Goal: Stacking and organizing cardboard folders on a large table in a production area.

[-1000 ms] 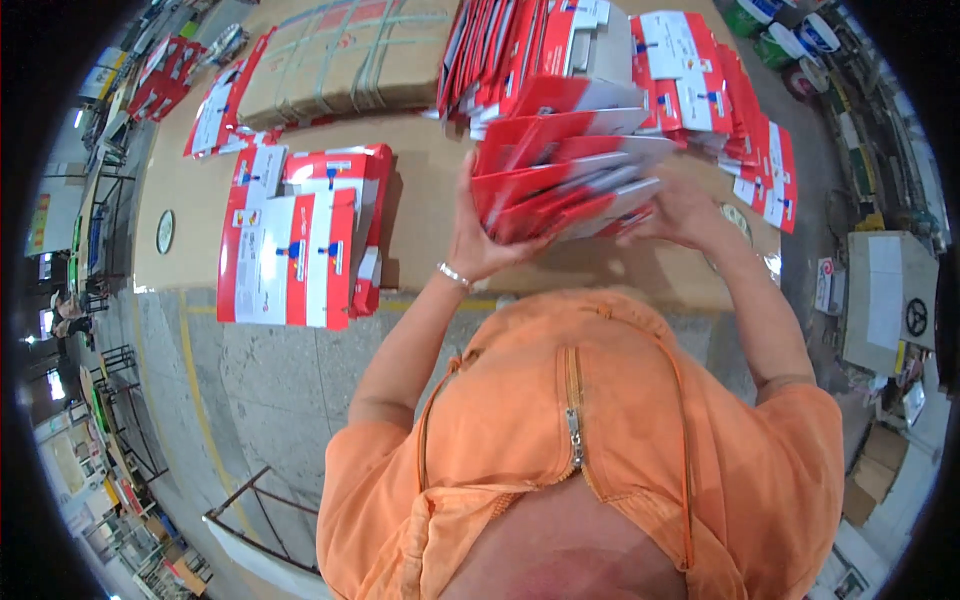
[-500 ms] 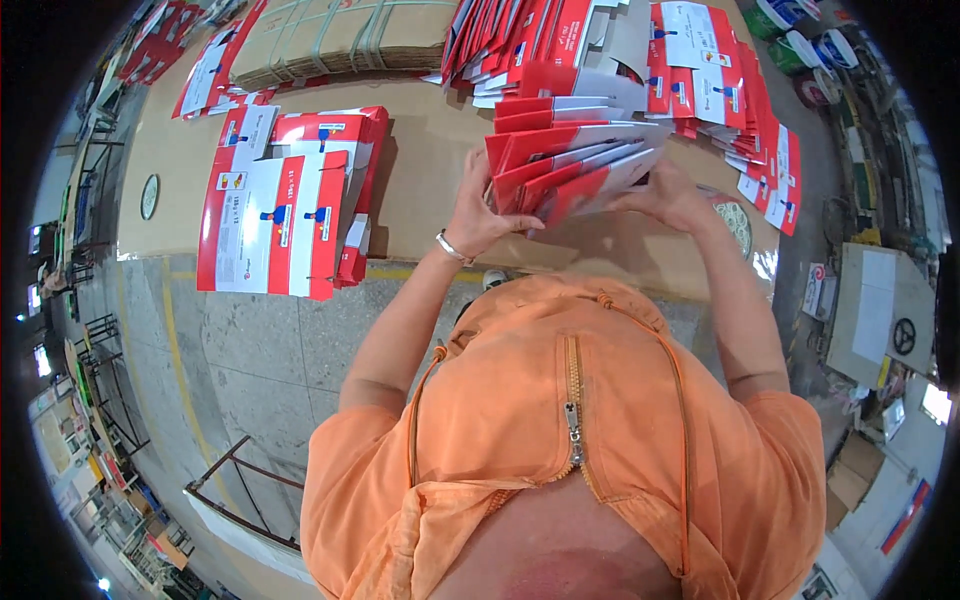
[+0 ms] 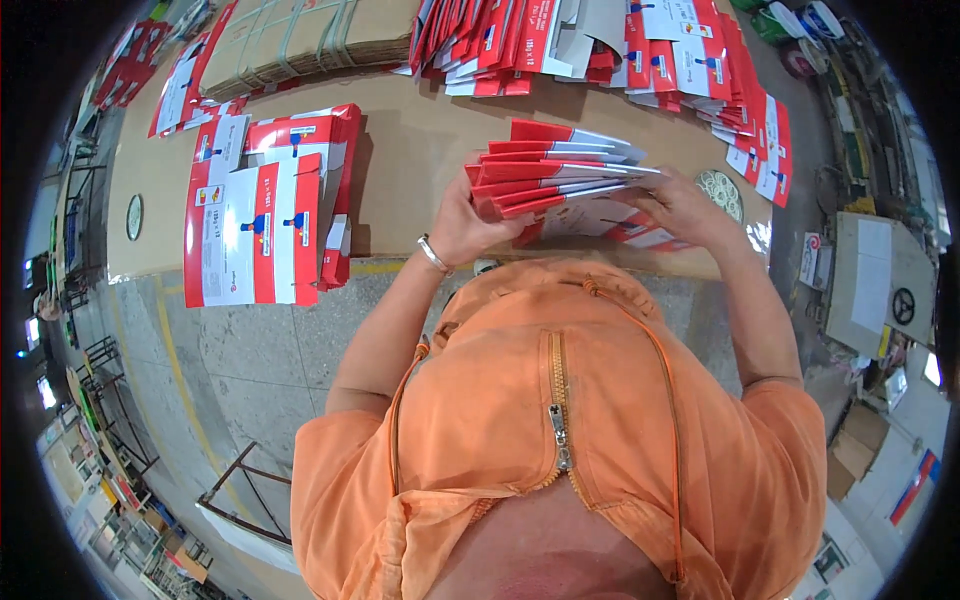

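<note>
Between my two hands is a bunch of flat red and white printed cartons (image 3: pixel 565 175), standing on edge with their upper edges fanned apart. My left hand (image 3: pixel 473 215) grips the bunch at its left end, the thumb along the near side; a bracelet circles that wrist. At the other end my right hand (image 3: pixel 685 208) is closed round the cartons, with some of its fingers hidden behind them. The lower part of the bunch sits close to the table's near edge; whether it touches the tabletop I cannot tell.
A stack of similar cartons (image 3: pixel 255 225) overhangs the table's (image 3: pixel 400 150) near edge at left. Behind are a strapped cardboard bundle (image 3: pixel 300 45) and piles of red cartons (image 3: pixel 500 45), with more spread at right (image 3: pixel 690 60). Buckets (image 3: pixel 785 22) stand beyond the right edge.
The bunch has come away from the pile behind and down toward me. Its cartons now stand more upright and closer together, still between both hands.
</note>
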A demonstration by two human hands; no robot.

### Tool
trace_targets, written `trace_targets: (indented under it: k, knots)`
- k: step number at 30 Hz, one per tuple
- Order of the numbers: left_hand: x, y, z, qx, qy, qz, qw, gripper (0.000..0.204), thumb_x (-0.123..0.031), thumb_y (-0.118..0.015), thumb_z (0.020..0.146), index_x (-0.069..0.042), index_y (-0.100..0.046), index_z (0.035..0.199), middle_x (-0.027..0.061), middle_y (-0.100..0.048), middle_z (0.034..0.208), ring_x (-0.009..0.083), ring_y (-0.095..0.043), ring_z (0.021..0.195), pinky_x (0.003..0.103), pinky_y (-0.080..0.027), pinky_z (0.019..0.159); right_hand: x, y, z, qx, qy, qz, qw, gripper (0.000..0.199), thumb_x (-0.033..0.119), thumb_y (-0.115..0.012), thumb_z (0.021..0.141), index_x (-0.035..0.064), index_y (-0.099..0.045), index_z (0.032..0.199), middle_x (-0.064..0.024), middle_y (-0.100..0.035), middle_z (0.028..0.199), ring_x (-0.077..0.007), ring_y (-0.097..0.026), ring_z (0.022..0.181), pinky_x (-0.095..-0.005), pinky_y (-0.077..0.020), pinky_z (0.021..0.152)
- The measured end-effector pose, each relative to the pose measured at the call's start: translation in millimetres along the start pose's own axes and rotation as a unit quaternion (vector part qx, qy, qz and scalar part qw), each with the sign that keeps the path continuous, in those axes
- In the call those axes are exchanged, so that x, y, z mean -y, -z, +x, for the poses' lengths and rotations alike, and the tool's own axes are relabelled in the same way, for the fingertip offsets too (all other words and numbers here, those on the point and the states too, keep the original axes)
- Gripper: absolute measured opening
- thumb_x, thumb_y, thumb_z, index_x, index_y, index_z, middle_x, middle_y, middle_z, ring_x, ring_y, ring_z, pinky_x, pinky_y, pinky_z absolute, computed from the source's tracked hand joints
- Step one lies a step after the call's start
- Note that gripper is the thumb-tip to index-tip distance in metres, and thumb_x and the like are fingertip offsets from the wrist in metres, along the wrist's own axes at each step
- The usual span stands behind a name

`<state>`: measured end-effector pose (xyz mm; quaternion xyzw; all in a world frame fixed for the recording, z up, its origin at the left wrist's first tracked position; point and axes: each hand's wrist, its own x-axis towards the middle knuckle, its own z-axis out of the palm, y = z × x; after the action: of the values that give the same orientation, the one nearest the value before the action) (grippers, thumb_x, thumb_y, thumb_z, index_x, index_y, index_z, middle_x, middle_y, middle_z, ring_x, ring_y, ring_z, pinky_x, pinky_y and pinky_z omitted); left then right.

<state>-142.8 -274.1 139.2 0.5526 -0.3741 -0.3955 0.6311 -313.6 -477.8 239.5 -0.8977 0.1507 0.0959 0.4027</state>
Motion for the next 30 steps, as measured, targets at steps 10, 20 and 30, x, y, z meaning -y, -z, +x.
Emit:
trace_targets:
  k: [10, 20, 30]
  knots:
    - [-10.4, 16.6, 1.7, -0.001, -0.031, 0.111, 0.993, 0.102, -0.016, -0.084, 0.06, -0.005, -0.02, 0.138, 0.0107, -0.056, 0.119, 0.0193, -0.053, 0.111, 0.036, -0.042, 0.098, -47.5, 133.0, -103.7, -0.278, -0.185, -0.093, 0.938, 0.031, 0.029, -0.061, 0.088, 0.0006, -0.069, 0.096, -0.0033, -0.066, 0.085, -0.014, -0.06, 0.079, -0.0306, -0.0466, 0.078]
    - [-5.3, 16.7, 16.1, 0.042, -0.19, 0.339, 0.92, 0.101, -0.021, -0.087, 0.056, -0.008, -0.027, 0.135, 0.0061, -0.053, 0.12, 0.0187, -0.049, 0.116, 0.035, -0.039, 0.102, -22.3, 125.2, -69.0, -0.336, -0.078, -0.061, 0.937, 0.022, 0.018, -0.057, 0.09, 0.0033, -0.065, 0.105, -0.01, -0.065, 0.102, -0.0178, -0.058, 0.099, -0.0309, -0.0457, 0.085]
    - [-7.3, 7.7, 0.0, -0.077, -0.082, 0.213, 0.971, 0.068, -0.024, -0.084, 0.06, -0.007, -0.051, 0.116, 0.0069, -0.056, 0.112, 0.0255, -0.043, 0.118, 0.041, -0.038, 0.102, -28.7, -14.7, 41.3, 0.031, 0.002, 0.164, 0.986, 0.032, 0.022, -0.056, 0.09, -0.0008, -0.056, 0.113, -0.0061, -0.063, 0.1, -0.0153, -0.055, 0.091, -0.028, -0.045, 0.081]
